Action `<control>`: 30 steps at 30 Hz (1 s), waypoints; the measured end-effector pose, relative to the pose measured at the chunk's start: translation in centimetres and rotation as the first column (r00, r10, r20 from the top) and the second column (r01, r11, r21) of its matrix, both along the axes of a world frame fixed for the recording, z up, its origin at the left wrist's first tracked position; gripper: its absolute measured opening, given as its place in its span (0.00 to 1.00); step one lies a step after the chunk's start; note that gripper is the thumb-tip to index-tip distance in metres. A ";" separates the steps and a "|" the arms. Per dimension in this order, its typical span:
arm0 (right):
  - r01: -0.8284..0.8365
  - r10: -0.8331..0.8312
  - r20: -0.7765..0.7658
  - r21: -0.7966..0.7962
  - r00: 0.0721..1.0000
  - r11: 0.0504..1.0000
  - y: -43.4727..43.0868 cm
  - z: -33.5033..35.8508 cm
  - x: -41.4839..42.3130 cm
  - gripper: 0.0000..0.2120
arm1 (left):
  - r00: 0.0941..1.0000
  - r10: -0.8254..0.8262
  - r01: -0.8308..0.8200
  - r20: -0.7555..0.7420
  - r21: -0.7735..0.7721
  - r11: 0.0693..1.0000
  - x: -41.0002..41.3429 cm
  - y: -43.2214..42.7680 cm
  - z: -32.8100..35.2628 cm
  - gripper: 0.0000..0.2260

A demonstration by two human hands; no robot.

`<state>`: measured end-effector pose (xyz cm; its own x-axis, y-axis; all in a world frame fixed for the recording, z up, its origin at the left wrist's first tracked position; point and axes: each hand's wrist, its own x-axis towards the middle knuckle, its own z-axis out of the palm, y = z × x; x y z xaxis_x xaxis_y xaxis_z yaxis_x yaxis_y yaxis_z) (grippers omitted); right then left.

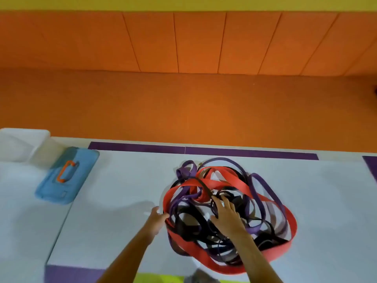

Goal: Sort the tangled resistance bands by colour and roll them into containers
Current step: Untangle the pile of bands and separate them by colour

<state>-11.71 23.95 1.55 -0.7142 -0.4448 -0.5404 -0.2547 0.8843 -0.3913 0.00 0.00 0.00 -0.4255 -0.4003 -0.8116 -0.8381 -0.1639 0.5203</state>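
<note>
A tangled heap of resistance bands [228,213] lies on the white mat [122,190]: wide red bands [220,183], purple bands [263,186] and black bands [189,221] looped through each other. My right hand [227,215] lies on top of the heap near its middle, fingers spread among the black and purple loops. At the heap's left edge my left hand [158,219] touches a red band with its fingertips; whether it grips the band is not clear.
A clear plastic container [26,148] stands at the far left, with a blue lid [67,176] bearing an orange handle beside it. Purple strips border the white mat. An orange padded floor and wall lie beyond.
</note>
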 end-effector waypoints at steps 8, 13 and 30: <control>0.034 -0.022 0.188 -0.060 0.982 0.998 1.8 -2.5 -0.4 0.37 | 0.935 0.335 -0.352 0.113 0.204 0.914 -0.8 1.0 -1.6 0.17; 0.031 -0.028 0.140 -0.019 0.990 0.999 1.7 -3.4 -0.2 0.36 | 0.903 0.427 -0.427 0.058 0.252 0.869 -0.1 0.2 -2.1 0.15; 0.506 -0.343 0.404 -0.430 0.848 0.747 -8.1 -1.6 2.8 0.09 | 0.924 0.065 0.002 -0.376 0.175 0.985 0.3 0.7 -1.2 0.08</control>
<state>-8.87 15.88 -0.02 -0.7477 -0.3954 -0.5334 0.2922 0.5254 -0.7991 0.29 0.70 -1.20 -0.7036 -0.2902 -0.6487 -0.5767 -0.3002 0.7598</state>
